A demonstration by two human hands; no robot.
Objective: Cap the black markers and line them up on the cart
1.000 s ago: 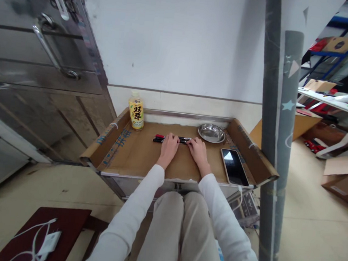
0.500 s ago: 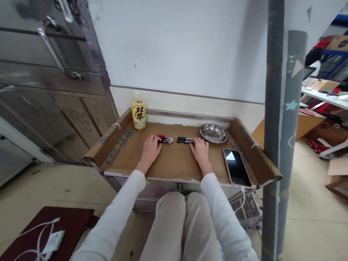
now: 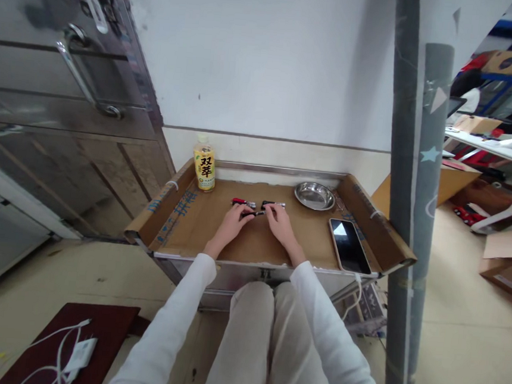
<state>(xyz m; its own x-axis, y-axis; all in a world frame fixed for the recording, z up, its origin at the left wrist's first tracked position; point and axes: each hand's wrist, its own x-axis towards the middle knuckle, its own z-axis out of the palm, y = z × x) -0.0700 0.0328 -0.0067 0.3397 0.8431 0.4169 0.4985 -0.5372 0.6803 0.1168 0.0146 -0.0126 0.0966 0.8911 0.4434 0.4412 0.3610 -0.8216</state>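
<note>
A brown tray (image 3: 198,235) is seen with a phone (image 3: 348,245), a yellow bottle (image 3: 204,165) and a silver bowl (image 3: 314,195). A small black pen (image 3: 253,214) is pinched mid-tray by the left hand (image 3: 231,224) and right hand (image 3: 277,222). Two more pens (image 3: 258,204) are laid just behind.

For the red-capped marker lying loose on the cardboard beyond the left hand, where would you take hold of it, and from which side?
Grip the red-capped marker across the middle of its barrel, coming down from above. It lies flat on the cardboard-lined tray, lengthwise left to right, so thumb and finger can probably close on its near and far sides. The left hand is nearest to it.
</note>
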